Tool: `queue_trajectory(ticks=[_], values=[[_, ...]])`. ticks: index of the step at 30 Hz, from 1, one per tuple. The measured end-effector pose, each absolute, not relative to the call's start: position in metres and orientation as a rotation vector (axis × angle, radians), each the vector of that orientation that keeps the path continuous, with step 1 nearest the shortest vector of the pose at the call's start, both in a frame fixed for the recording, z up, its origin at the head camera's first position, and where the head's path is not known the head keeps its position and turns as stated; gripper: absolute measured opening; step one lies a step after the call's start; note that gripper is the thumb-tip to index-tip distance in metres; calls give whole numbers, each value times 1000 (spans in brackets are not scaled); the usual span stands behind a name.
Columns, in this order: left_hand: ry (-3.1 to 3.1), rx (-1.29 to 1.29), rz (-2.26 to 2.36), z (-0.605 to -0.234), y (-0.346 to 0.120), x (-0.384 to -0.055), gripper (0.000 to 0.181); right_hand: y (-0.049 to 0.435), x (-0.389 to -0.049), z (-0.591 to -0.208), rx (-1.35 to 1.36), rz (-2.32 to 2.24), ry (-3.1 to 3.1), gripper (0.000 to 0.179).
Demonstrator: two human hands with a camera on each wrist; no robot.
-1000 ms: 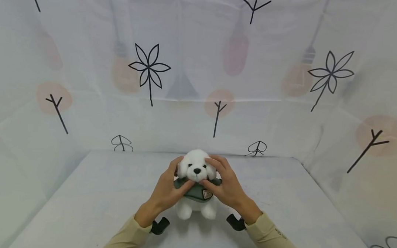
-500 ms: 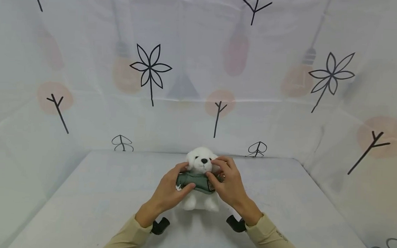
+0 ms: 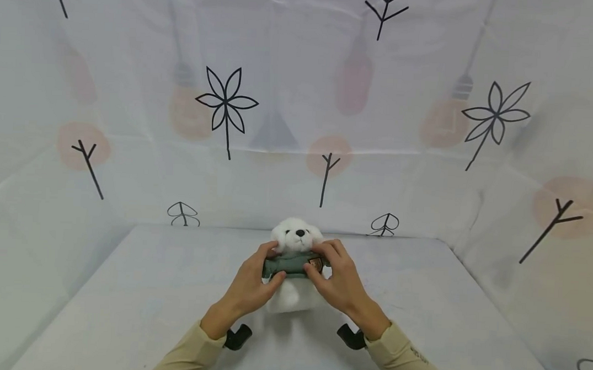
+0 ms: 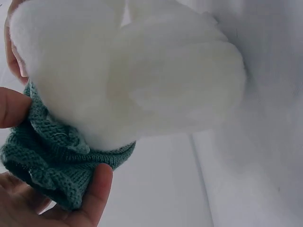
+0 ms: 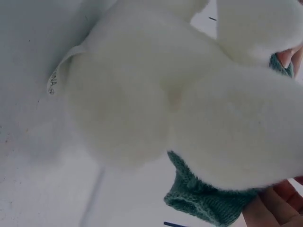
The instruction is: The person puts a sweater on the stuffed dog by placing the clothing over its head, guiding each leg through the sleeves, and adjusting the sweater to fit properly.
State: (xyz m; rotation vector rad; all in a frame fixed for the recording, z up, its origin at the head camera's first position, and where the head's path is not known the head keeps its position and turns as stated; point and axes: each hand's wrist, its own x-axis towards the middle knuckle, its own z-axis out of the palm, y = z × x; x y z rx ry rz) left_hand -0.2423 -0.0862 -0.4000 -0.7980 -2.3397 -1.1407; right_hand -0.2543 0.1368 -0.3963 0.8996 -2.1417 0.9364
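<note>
A white plush dog (image 3: 296,240) with a black nose faces me, held between both hands in the middle of the head view. It wears a green knitted sweater (image 3: 293,264) with a small patch on the right side. My left hand (image 3: 250,279) grips the sweater's left end, and in the left wrist view its fingers pinch the knitted sleeve (image 4: 61,165). On the other side, my right hand (image 3: 342,281) holds the sweater near the patch, thumb in front. The dog's white body (image 5: 227,123) fills much of the right wrist view, and most of that hand is hidden there.
A white cloth-covered table (image 3: 147,300) lies beneath the hands. Behind it hangs a pale patterned backdrop (image 3: 276,184). Black curved pieces (image 3: 238,337) sit at both wrists. A white printed tag (image 5: 59,71) sticks out from the dog.
Both hands have shifted from the dog's head down onto its sweater. The dog swung right, then back left, and now sits slightly higher in view, with its lower body turned.
</note>
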Motion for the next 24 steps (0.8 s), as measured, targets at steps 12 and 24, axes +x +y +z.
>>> queue_trajectory(ticks=[12,24], values=[[-2342,-735,-1140,-401,-88,-243,59,133,-254,-399,991,747,-2188,41],[-2296,-737,-1134,-402,-89,-247,58,133,-254,-399,1078,807,-2101,27]])
